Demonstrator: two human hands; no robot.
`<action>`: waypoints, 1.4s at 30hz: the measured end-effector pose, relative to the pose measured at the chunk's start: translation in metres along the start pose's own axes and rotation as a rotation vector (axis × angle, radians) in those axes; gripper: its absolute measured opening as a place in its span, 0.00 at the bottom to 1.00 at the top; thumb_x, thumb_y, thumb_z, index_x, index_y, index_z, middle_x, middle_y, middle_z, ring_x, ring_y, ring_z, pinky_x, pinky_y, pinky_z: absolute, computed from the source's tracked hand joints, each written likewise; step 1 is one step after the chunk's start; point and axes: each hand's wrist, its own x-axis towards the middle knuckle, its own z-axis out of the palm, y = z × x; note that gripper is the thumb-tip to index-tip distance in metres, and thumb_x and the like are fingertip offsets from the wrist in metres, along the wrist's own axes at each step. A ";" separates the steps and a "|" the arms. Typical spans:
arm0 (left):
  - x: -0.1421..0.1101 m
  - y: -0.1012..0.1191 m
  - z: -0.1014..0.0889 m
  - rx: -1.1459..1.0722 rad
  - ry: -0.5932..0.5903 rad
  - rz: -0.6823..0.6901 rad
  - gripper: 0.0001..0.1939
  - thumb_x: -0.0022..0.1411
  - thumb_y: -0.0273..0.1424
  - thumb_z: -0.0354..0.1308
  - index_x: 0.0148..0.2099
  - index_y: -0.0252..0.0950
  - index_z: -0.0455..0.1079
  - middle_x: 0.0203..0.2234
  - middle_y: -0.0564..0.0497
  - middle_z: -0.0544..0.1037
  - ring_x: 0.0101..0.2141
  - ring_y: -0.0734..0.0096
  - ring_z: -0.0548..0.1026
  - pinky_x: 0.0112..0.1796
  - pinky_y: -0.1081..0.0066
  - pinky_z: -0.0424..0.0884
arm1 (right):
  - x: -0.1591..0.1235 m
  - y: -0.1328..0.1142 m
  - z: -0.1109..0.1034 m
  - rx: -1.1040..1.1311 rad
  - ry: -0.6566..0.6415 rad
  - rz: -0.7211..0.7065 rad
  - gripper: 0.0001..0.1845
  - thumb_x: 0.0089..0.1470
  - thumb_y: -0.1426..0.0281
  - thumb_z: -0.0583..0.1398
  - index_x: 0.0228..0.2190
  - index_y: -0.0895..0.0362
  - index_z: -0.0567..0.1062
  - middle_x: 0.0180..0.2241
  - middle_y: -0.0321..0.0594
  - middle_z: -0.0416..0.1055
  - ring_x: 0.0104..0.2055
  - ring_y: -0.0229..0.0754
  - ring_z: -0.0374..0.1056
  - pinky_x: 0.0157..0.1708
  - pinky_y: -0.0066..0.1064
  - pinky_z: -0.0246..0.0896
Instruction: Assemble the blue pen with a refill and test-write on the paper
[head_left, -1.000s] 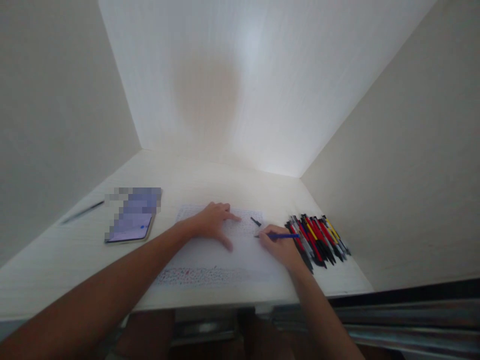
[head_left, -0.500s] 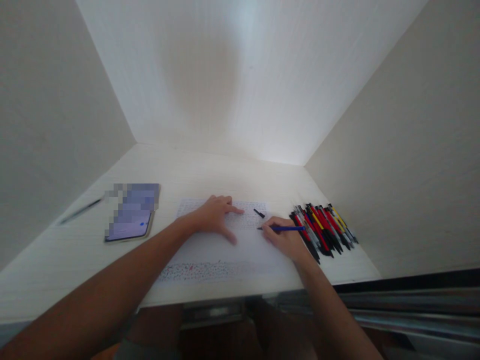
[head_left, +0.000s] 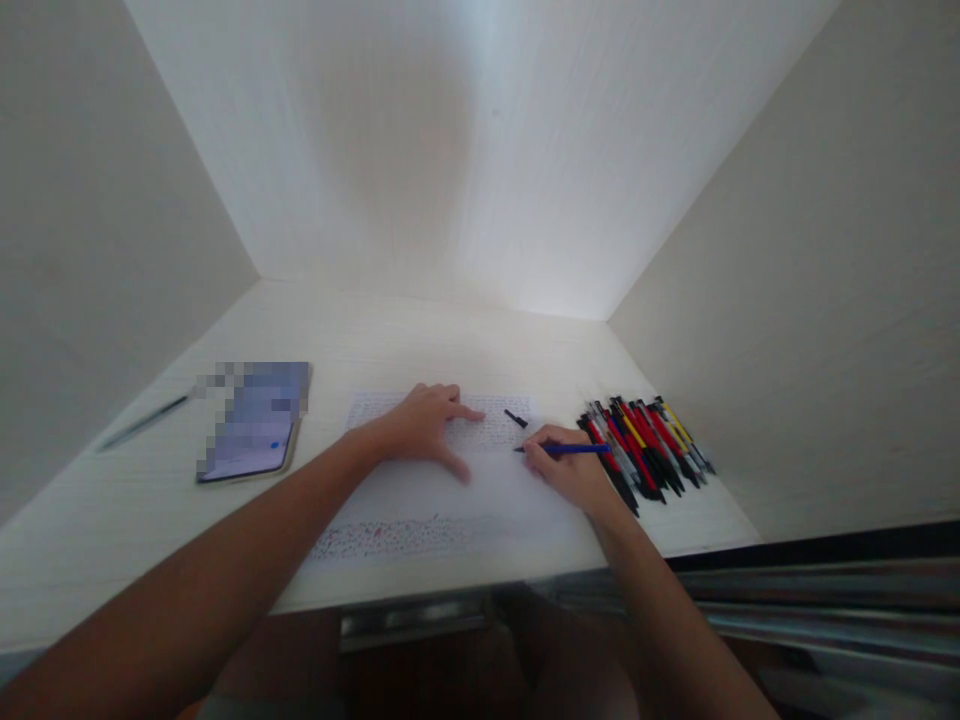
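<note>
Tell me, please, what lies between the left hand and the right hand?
In the head view, a small black piece, apparently a pen cap, lies on the paper between the left hand and the right hand.

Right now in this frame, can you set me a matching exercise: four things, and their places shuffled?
Things
1. phone
2. blue pen
3. small black piece
4. heap of pens

Places
A. in the right hand
B. on the desk, right of the paper
C. on the desk, left of the paper
D. on the paper

Pairs: 1-C, 2-A, 3-D, 4-B
</note>
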 end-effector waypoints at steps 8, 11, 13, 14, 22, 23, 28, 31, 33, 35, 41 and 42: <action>0.002 -0.006 0.005 0.000 -0.006 0.010 0.51 0.38 0.67 0.63 0.62 0.50 0.68 0.46 0.45 0.70 0.46 0.52 0.67 0.50 0.58 0.58 | 0.000 0.001 0.000 -0.019 0.006 -0.021 0.10 0.54 0.73 0.59 0.23 0.57 0.76 0.21 0.34 0.71 0.23 0.34 0.63 0.24 0.26 0.56; 0.003 -0.010 0.008 0.017 -0.003 0.022 0.51 0.38 0.67 0.62 0.62 0.53 0.67 0.47 0.46 0.70 0.47 0.52 0.67 0.50 0.58 0.57 | 0.000 -0.001 -0.001 -0.019 -0.004 -0.023 0.10 0.54 0.73 0.59 0.23 0.57 0.77 0.21 0.34 0.71 0.23 0.34 0.63 0.24 0.26 0.56; 0.004 -0.013 0.010 0.018 0.000 0.036 0.51 0.38 0.68 0.62 0.63 0.53 0.67 0.47 0.46 0.70 0.47 0.52 0.67 0.50 0.58 0.57 | 0.000 0.000 -0.001 -0.009 0.004 -0.018 0.10 0.55 0.72 0.59 0.23 0.57 0.77 0.21 0.34 0.71 0.23 0.34 0.63 0.24 0.26 0.56; 0.004 -0.013 0.010 0.014 0.002 0.042 0.52 0.37 0.68 0.62 0.63 0.52 0.67 0.47 0.46 0.70 0.47 0.51 0.67 0.50 0.57 0.57 | -0.001 0.000 -0.001 -0.006 0.008 -0.015 0.10 0.55 0.72 0.59 0.23 0.57 0.76 0.21 0.34 0.71 0.23 0.34 0.63 0.24 0.26 0.56; 0.004 -0.014 0.011 0.001 -0.010 0.036 0.52 0.37 0.68 0.62 0.63 0.52 0.67 0.46 0.46 0.70 0.46 0.51 0.67 0.50 0.57 0.57 | -0.001 -0.001 -0.002 -0.027 0.014 -0.007 0.11 0.55 0.71 0.59 0.23 0.57 0.76 0.20 0.35 0.72 0.23 0.34 0.64 0.24 0.26 0.56; 0.005 -0.015 0.011 0.004 -0.009 0.037 0.52 0.37 0.68 0.62 0.63 0.52 0.67 0.46 0.46 0.70 0.46 0.51 0.67 0.50 0.58 0.57 | 0.000 -0.002 -0.002 -0.026 0.010 -0.010 0.11 0.55 0.71 0.58 0.23 0.57 0.76 0.20 0.35 0.72 0.23 0.34 0.64 0.23 0.26 0.56; 0.006 -0.016 0.013 0.020 -0.008 0.034 0.52 0.37 0.69 0.62 0.63 0.52 0.68 0.45 0.45 0.70 0.45 0.51 0.68 0.49 0.58 0.57 | 0.000 0.000 -0.003 -0.021 -0.003 -0.030 0.09 0.55 0.72 0.59 0.24 0.57 0.76 0.22 0.34 0.71 0.24 0.34 0.63 0.24 0.27 0.55; 0.006 -0.015 0.012 0.020 -0.008 0.038 0.53 0.36 0.69 0.61 0.63 0.52 0.68 0.45 0.45 0.70 0.45 0.51 0.68 0.49 0.57 0.57 | 0.000 0.000 -0.003 -0.031 -0.002 -0.032 0.10 0.55 0.73 0.59 0.23 0.57 0.76 0.22 0.34 0.71 0.24 0.34 0.63 0.24 0.27 0.55; 0.005 -0.015 0.011 0.018 -0.004 0.043 0.53 0.37 0.70 0.61 0.63 0.52 0.68 0.46 0.45 0.70 0.46 0.50 0.67 0.49 0.56 0.57 | 0.000 0.000 -0.003 -0.039 0.003 -0.030 0.10 0.55 0.73 0.59 0.23 0.57 0.76 0.22 0.34 0.71 0.24 0.34 0.64 0.25 0.27 0.55; 0.004 -0.015 0.011 0.012 -0.001 0.043 0.53 0.37 0.69 0.61 0.63 0.52 0.67 0.47 0.45 0.70 0.47 0.50 0.67 0.50 0.56 0.57 | -0.001 0.000 -0.003 -0.035 0.009 -0.018 0.10 0.55 0.72 0.59 0.24 0.57 0.76 0.21 0.34 0.71 0.23 0.34 0.63 0.24 0.27 0.55; 0.004 -0.015 0.011 0.010 -0.007 0.039 0.53 0.37 0.69 0.61 0.63 0.53 0.67 0.47 0.45 0.70 0.48 0.49 0.67 0.51 0.56 0.56 | -0.001 -0.001 -0.002 -0.018 0.016 0.007 0.10 0.55 0.71 0.59 0.23 0.57 0.76 0.21 0.34 0.71 0.22 0.34 0.63 0.23 0.26 0.55; 0.005 -0.015 0.012 0.012 -0.004 0.037 0.53 0.36 0.69 0.61 0.63 0.53 0.67 0.48 0.45 0.70 0.48 0.49 0.67 0.51 0.56 0.57 | -0.001 -0.001 -0.002 -0.022 0.016 0.002 0.10 0.55 0.71 0.60 0.23 0.57 0.76 0.21 0.35 0.72 0.22 0.34 0.63 0.23 0.26 0.55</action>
